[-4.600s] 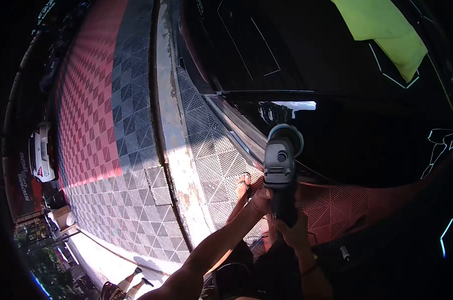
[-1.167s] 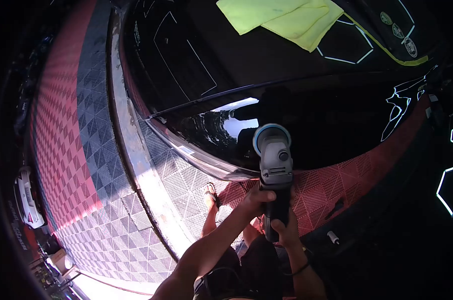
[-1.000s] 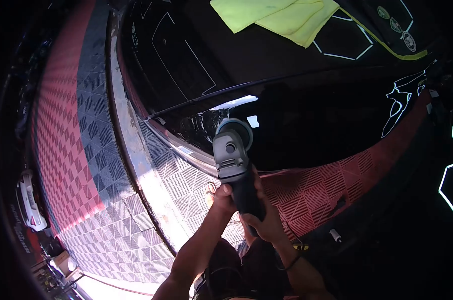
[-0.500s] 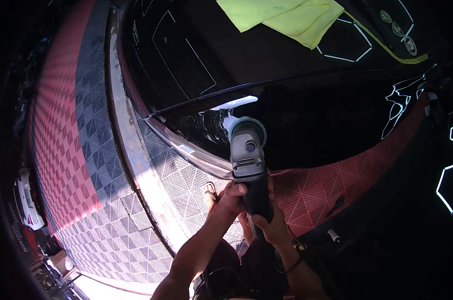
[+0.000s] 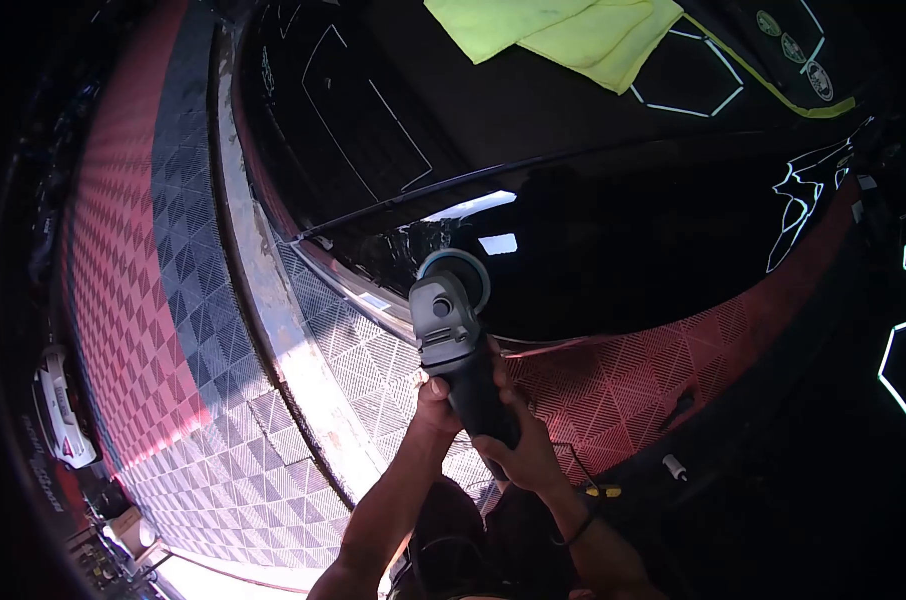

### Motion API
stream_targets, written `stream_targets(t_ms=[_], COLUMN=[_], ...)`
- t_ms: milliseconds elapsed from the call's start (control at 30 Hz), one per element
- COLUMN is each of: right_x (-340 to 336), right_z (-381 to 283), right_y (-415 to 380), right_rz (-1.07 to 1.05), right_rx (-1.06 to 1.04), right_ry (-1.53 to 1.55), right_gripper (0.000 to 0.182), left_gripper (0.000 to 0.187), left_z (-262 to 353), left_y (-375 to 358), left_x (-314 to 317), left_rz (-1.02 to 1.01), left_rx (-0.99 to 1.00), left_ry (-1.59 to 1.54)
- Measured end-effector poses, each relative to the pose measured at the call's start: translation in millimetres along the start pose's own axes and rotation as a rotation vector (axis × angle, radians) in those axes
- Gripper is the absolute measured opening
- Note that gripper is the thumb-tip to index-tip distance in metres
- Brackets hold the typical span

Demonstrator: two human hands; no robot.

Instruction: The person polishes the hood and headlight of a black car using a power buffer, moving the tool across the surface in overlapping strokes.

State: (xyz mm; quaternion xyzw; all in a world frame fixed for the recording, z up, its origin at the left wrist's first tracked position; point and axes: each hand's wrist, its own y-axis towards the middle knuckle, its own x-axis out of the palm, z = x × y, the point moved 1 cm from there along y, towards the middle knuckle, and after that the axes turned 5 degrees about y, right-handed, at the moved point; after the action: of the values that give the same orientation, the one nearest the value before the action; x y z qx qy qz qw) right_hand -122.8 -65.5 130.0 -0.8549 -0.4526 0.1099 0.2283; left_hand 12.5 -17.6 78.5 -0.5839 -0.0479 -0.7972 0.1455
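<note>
A rotary polisher (image 5: 448, 330), grey at the head and black along the grip, points away from me with its head angled left. Its round pad (image 5: 481, 278) rests against the glossy black car panel (image 5: 613, 260), over pale smears near the panel's left end. My left hand (image 5: 437, 408) is closed round the left side of the polisher's body, thumb on top. Further back, my right hand (image 5: 523, 445) wraps the black rear grip from the right. The fingers of both hands are partly hidden under the tool.
Yellow-green cloths (image 5: 573, 40) lie on the car above the panel, beside a yellow strip (image 5: 793, 100). A small white bottle (image 5: 675, 467) is on the floor at right. Checkered red and grey tiles (image 5: 173, 300) cover the floor. A white car (image 5: 63, 410) shows at far left.
Both hands have moved the polisher left and slightly toward me across the panel, and its head now tilts left. A bright reflection shows where the pad was.
</note>
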Motion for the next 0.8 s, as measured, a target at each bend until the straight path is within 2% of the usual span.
stream_targets(t_ms=[33,167,267,333,400,467,500,533,600,733,800], right_x=[1.1,1.7,-5.8,-12.8,-22.3,-29.9,-33.5,-38.5,-42.3,-52.3,-56.8], right_z=[-6.2,-4.6,-0.8,11.8,24.4,29.2,45.0,54.7,49.7,57.1,58.5], right_y=[1.6,3.8,0.7,-4.7,-12.4,-22.0,-20.2,-27.4,-32.3,-35.6,-32.7], right_rz=[-0.059,-0.060,-0.078,0.076,0.078,0.111,0.178,0.167,0.151,0.116,0.101], right_rx=[0.070,0.068,0.129,-0.069,-0.054,0.050,-0.090,-0.091,0.015,0.019,0.054], right_ry=[-0.011,-0.032,0.079,0.153,0.186,0.470,0.395,0.393,0.611,0.621,0.520], right_gripper=[0.081,0.081,0.083,0.080,0.083,0.085,0.081,0.081,0.075,0.069,0.072], left_gripper=[0.086,0.092,0.096,0.093,0.089,0.090,0.089,0.089,0.088,0.069,0.068], left_z=[1.7,6.6,2.7,-7.8,-16.6,-30.1,-31.7,-36.4,-42.6,-47.5,-52.4], left_y=[-2.3,-0.6,13.4,22.7,33.2,42.0,45.2,47.4,50.7,47.6,40.4], left_x=[-4.8,-2.0,11.3,20.1,30.2,34.7,44.7,46.7,51.8,43.8,35.4], left_rz=[-0.022,-0.003,-0.047,-0.057,-0.083,-0.111,-0.099,-0.095,-0.086,-0.066,-0.044], left_rx=[0.006,0.007,-0.039,-0.105,-0.144,-0.206,-0.252,-0.242,-0.340,-0.470,-0.433], left_ry=[-0.008,-0.012,0.038,0.085,0.086,0.152,0.160,0.163,0.193,0.207,0.179])
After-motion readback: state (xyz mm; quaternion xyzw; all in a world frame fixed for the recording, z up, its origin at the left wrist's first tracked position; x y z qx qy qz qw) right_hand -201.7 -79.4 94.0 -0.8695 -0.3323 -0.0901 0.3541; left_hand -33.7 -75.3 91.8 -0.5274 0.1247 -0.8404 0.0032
